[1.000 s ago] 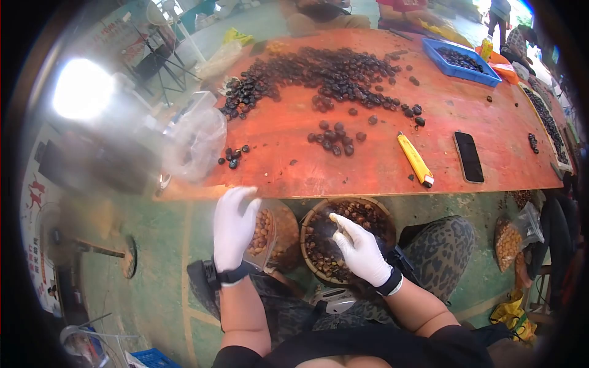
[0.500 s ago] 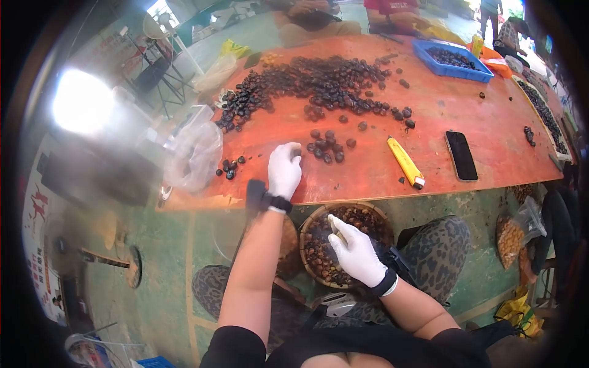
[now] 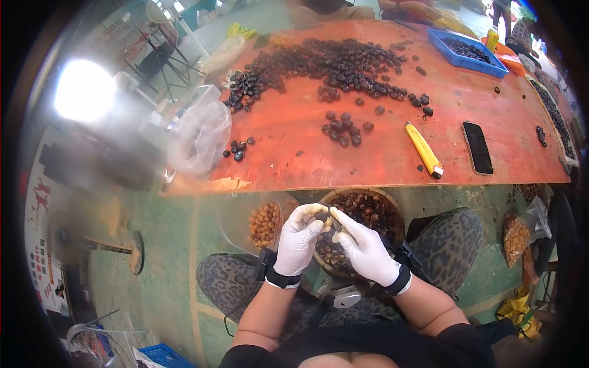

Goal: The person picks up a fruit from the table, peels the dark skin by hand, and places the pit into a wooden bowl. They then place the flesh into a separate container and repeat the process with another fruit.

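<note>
My left hand (image 3: 299, 236), in a white glove, pinches a dark round nut (image 3: 321, 216) between thumb and fingertips. Close against it, my gloved right hand (image 3: 367, 251) has its thumb and fingers together around something thin and dark that I cannot make out clearly. Both hands are in front of the table edge, over the rim of a round basket (image 3: 392, 205) filled with broken dark shells. Left of the basket, a clear container (image 3: 236, 224) holds tan kernels (image 3: 264, 224). On the red table (image 3: 294, 165), a small cluster of dark nuts (image 3: 342, 130) lies before a larger pile (image 3: 331, 64).
A yellow utility knife (image 3: 423, 149) and a phone (image 3: 477, 147) lie on the table's right. A blue tray (image 3: 469, 55) of dark nuts stands farther back. Left are a clear plastic bag (image 3: 199, 138) and several loose nuts (image 3: 238, 149). People sit across the table.
My left hand has come back from the table to meet my right hand above the basket, now with a dark nut. The view has shifted slightly, exposing the tan kernels.
</note>
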The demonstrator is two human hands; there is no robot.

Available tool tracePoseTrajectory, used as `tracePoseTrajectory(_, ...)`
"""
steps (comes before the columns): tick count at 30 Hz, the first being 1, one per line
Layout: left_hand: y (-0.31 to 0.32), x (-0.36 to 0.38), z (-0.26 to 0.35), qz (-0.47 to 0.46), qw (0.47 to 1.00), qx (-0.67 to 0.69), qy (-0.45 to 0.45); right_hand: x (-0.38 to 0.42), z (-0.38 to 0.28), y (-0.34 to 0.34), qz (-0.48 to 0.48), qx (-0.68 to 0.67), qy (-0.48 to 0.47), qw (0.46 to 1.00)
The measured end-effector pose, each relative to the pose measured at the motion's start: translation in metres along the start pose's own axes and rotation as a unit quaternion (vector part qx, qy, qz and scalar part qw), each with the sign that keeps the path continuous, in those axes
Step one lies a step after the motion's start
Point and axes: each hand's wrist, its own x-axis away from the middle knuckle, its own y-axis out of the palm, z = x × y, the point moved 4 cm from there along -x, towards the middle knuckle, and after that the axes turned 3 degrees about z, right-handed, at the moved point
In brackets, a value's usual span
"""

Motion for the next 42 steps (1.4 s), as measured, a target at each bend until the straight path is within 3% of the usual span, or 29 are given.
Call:
tracePoseTrajectory(9, -0.003, 0.002, -0.003, 0.002, 1.0, 0.004, 0.018, 0.0, -0.005, 0.003, -0.019, -0.005, -0.013, 1.0)
tracePoseTrajectory(12, -0.005, 0.002, -0.004, -0.009, 0.999, -0.001, 0.033, 0.001, -0.005, 0.003, -0.031, -0.034, 0.033, 0.998)
tracePoseTrajectory(18, -0.002, 0.003, -0.001, 0.003, 0.998, -0.042, 0.054, 0.0, -0.002, 0.001, -0.023, 0.025, -0.031, 0.999)
tracePoseTrajectory(24, -0.004, 0.002, -0.005, -0.003, 0.993, -0.084, 0.086, 0.0, -0.012, -0.003, -0.025, 0.104, 0.024, 0.994)
tracePoseTrajectory(27, 0.002, 0.004, -0.002, 0.006, 0.993, -0.082, 0.081, 0.001, -0.01, 0.001, 0.021, 0.081, -0.031, 0.996)
tracePoseTrajectory(30, -0.003, 0.003, -0.004, 0.016, 0.996, -0.082, 0.019, 0.0, -0.015, 0.001, 0.061, 0.036, -0.048, 0.996)
tracePoseTrajectory(33, -0.005, 0.004, -0.001, -0.013, 0.992, -0.122, 0.013, -0.001, -0.012, -0.003, 0.007, 0.105, -0.067, 0.992)
tracePoseTrajectory(40, -0.007, 0.001, 0.023, -0.052, 0.973, -0.195, -0.111, -0.001, -0.006, 0.0, -0.014, 0.11, -0.069, 0.991)
tracePoseTrajectory(42, -0.009, 0.0, 0.033, -0.077, 0.945, -0.285, -0.142, -0.001, -0.008, 0.002, -0.057, 0.157, -0.049, 0.985)
